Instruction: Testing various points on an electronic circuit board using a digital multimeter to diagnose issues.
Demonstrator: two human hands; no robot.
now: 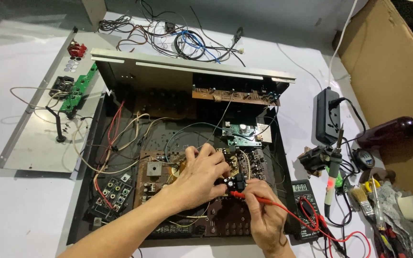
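Probing the circuit board (187,177) inside the opened amplifier chassis (87,191), the person worked with both hands close together over its middle; the right hand (264,215) was pinched narrowly round a red multimeter probe (239,194), its tip laid against a small black component (233,181) on the board; the left hand (199,177) was curled over that same spot, fingertips touching the component, though whether it gripped a second probe could not be told. A red lead (288,212) ran from the probe to the multimeter (304,205), which lay just beside the chassis on the right.

As to progress, the work looked well into the testing stage, judging from how things lay: the cover was off, a grey panel (34,119) with a green board (77,91) lay apart on the left, still joined by wires, and a soldering iron (333,167) stood in its holder on the right, untouched; screwdrivers (381,215) and a brush (362,198) lay beyond it. Nothing had been put back; refitting the panel and closing the case seemed wholly left to do.
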